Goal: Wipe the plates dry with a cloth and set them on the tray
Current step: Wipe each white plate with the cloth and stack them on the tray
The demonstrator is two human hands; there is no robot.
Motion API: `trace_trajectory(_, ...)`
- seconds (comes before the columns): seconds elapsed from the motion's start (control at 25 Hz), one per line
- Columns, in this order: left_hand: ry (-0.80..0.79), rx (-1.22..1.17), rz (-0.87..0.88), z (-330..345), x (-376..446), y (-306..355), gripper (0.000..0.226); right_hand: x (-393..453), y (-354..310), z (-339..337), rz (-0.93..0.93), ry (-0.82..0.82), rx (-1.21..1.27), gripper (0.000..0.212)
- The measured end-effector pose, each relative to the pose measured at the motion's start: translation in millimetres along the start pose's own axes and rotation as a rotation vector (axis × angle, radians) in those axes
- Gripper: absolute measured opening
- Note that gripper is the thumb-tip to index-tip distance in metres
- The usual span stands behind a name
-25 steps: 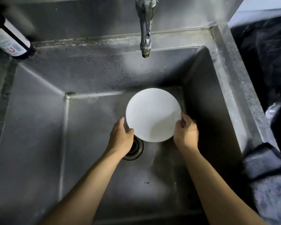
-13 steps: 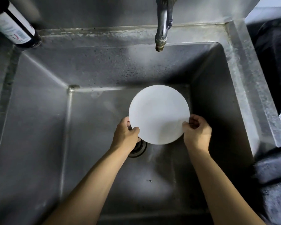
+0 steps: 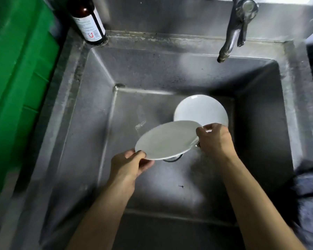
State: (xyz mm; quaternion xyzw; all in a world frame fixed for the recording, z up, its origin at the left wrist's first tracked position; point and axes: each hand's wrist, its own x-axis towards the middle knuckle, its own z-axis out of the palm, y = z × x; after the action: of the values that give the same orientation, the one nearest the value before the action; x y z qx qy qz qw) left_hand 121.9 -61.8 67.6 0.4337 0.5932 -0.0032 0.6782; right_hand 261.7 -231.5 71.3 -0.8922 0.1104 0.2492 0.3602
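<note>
So the person has a round white ceramic plate [image 3: 167, 139] lifted over the basin of the deep stainless steel sink [image 3: 170, 73], held between both hands. The left hand [image 3: 128, 164] pinches the rim at the plate's lower-left edge, thumb on top and fingers curled under. The right hand [image 3: 214, 139] grips the opposite rim on the upper right, fingers wrapped around it. The plate is tilted, left edge lower and nearer the person, with its long axis running lower-left to upper-right between the two hands.

A second white plate [image 3: 201, 110] sits down in the sink just behind the held one, partly covered by it, closer to the right hand than the left.

The relation that matters next: the only cloth-looking thing is a dark grey-blue fabric [image 3: 307, 192] at the sink's right edge, well off to the right of the plate, so the right hand looks like the nearer one to fetch it while the left keeps the plate. It's too blurred to confirm it's the drying cloth. No tray is clearly visible; there's a big green plastic thing [image 3: 16, 87] on the left, can't tell what it is.

A brown glass bottle [image 3: 88, 18] stands at the back-left corner with a white label; the print is unreadable, just a small red mark near the bottom. The metal tap [image 3: 233, 33] hangs over the back right.
</note>
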Motion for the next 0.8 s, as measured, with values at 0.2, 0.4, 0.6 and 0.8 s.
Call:
trace_trajectory(0.2,-0.006,-0.066,-0.059,-15,-11,7,0.008,-23,6,7,0.102,-0.039,0.034,0.031)
trace_trajectory(0.4,-0.202,-0.242,-0.159,-17,-26,9,0.026,-65,26,17,0.076,-0.012,0.376,0.008)
trace_trajectory(0.6,-0.241,-0.291,-0.108,-15,-49,19,0.045,-112,49,29,-0.003,-0.025,0.568,0.018)
trace_trajectory(0.8,-0.458,-0.181,-0.057,-24,-87,24,0.053,-140,58,14,0.010,-0.019,0.646,0.016)
